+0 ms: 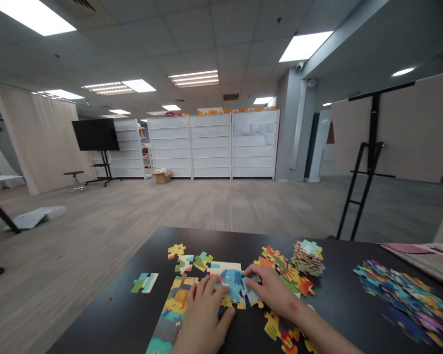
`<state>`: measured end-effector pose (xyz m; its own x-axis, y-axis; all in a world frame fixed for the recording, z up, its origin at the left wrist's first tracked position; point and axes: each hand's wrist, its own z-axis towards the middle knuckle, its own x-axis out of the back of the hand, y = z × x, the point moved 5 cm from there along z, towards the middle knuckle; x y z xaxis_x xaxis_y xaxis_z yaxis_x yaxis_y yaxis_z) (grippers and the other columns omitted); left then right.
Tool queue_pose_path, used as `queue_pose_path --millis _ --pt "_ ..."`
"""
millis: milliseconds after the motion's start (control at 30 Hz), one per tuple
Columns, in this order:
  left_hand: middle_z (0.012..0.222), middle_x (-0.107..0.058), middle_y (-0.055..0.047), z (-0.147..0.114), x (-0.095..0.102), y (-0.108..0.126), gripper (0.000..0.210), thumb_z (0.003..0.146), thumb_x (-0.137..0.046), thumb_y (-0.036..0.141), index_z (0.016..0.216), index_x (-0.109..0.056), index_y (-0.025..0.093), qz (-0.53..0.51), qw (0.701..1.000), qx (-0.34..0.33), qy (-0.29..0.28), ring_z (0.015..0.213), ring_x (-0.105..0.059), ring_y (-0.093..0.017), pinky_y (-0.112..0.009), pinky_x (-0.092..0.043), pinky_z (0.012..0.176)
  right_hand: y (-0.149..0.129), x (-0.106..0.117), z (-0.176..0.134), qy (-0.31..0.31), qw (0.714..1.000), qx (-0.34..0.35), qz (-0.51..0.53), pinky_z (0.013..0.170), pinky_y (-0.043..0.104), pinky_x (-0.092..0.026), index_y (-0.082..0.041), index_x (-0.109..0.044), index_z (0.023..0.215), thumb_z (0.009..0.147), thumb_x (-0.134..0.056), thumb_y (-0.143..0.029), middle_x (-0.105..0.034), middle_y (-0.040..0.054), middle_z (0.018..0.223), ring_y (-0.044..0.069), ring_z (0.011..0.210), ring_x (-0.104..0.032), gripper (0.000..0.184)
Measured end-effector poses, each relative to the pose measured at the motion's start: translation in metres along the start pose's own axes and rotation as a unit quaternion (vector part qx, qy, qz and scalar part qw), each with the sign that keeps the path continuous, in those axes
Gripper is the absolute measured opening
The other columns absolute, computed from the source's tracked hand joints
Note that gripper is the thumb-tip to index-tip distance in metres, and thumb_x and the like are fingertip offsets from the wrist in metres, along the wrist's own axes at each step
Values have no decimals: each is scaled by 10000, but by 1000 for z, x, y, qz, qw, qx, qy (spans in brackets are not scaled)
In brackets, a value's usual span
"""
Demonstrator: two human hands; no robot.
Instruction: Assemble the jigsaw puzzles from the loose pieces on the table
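On the black table, my left hand (205, 312) rests with its fingers spread over a partly joined jigsaw puzzle (173, 307). Its fingertips are at a blue elephant section (233, 281). My right hand (271, 287) has its thumb and fingers closed on a light-blue puzzle piece (253, 294) at the right edge of the elephant; the fingers partly cover the piece. Whether it is fully joined to the elephant, I cannot tell. Orange and yellow loose pieces (276, 258) lie just beyond and beneath my right forearm.
A stack of puzzle pieces (308, 258) stands at the back right. Farther right spreads a heap of blue and purple pieces (409, 295). A few single pieces, such as a green-and-blue one (144, 283), lie on the left of the table (114, 314).
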<state>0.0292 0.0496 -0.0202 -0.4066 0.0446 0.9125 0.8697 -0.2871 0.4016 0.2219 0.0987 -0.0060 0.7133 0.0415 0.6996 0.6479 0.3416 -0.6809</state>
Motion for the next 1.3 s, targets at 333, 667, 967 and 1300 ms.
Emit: queue_pose_path --millis 333,667,967,1300 --pt "1510 -477 -45 -1 6 12 409 907 -505 343 1301 -609 306 50 999 -4 -10 1426 -352 -305 -512 -239 1164 4 -9 -3 30 996 -40 -75 857 313 -452 -230 -728 837 805 -609 -284 -753 48 906 245 917 -663 135" --pt "1555 -421 -27 0 7 6 448 886 -529 325 1330 -588 314 23 999 -9 -37 1462 -295 -294 -512 -203 1191 9 -9 -2 43 991 -34 -125 838 318 -451 -217 -704 800 799 -588 -264 -698 56 883 244 934 -633 126" --pt "1631 -277 -6 -7 6 19 516 932 -530 533 1427 -496 389 -48 994 -63 -73 1510 -161 -307 -565 -31 1211 9 -8 -3 38 987 -30 -153 751 343 -457 -229 -638 727 782 -613 -321 -686 54 832 252 845 -632 110" --pt "1530 -425 -97 -9 5 34 541 929 -492 605 1380 -566 315 -93 990 -71 -76 1458 -249 -374 -585 -104 1189 -23 -39 66 -9 987 11 -159 848 326 -461 -192 -738 950 844 -572 -388 -720 89 964 249 948 -640 278"
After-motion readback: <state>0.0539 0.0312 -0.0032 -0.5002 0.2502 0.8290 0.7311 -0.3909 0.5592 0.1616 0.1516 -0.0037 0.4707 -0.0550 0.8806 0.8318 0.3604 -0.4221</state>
